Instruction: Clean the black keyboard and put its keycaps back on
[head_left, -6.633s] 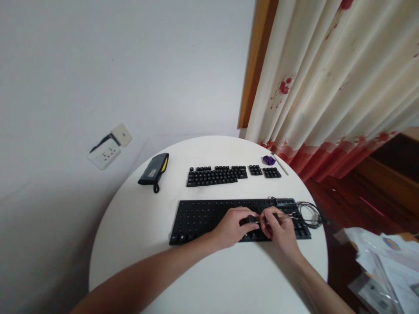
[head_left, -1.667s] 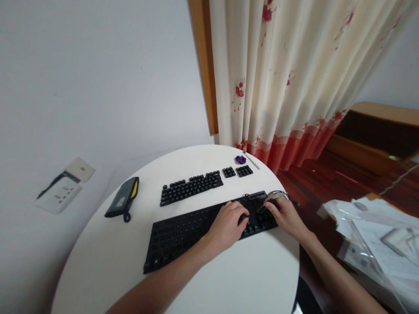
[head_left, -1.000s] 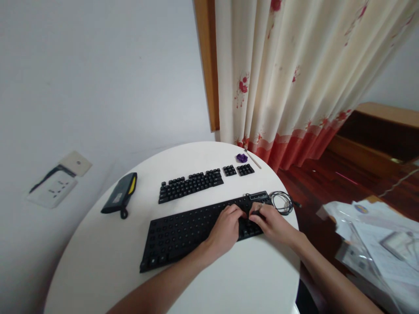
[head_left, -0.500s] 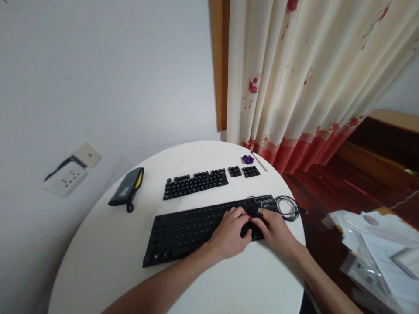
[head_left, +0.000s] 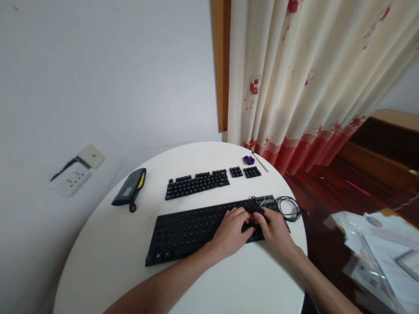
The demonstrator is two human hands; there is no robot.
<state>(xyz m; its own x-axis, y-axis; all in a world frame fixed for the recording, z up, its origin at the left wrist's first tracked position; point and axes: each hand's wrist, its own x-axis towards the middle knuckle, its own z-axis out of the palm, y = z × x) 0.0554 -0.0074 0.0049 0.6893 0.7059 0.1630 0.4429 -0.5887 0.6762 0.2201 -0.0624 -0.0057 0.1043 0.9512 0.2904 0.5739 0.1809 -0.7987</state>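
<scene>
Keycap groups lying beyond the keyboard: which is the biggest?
The leftmost group, by far the widest; the middle group and rightmost group are small, compact blocks.

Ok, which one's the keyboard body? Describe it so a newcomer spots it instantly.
Start at the round white table. Under the left hand and right hand lies the long black keyboard body. Unlike the keycap groups beyond it, it is one wide board, largely bare of caps, with a coiled cable at its right end.

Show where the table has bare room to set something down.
Bare: table left of the keyboard, nearer than the pouch; the strip between keyboard and loose keycaps; the near stretch between the forearms. Crowded: the keyboard's right part, under left hand and right hand, beside coiled cable.
</scene>
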